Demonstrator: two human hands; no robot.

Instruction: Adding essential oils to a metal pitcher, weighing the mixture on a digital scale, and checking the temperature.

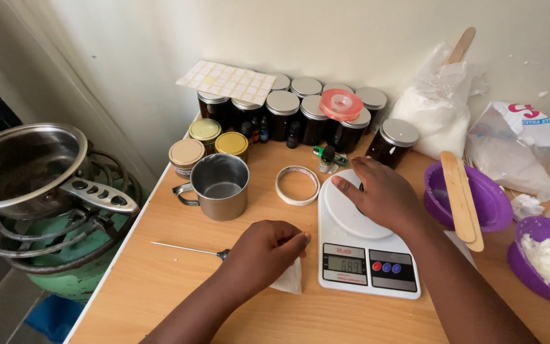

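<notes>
- Head view showed the right hand (383, 194) lying palm-down on the round white platform of the kitchen scale (365, 237), at centre-right of the frame; its fingers were loosely curved and whether anything sat under the palm could not be told.
- The left hand (265, 250) rested at lower centre on the wooden counter (154, 280), fingers curled with the fingertips pinching a small white paper piece (289, 280) just left of the scale.
- A thin metal skewer (189, 249) lay on the counter, its dark handle end hidden under that hand.
- The scale looked light, rigid plastic, smooth and likely to slide; it would be best gripped by its two long edges, not the platform.
- The paper seemed flimsy and easily creased, best taken at a corner.
- A steel mug (219, 186) and a tape ring (297, 185) stood above the hands, with dark lidded jars (282, 114) near the wall.
</notes>
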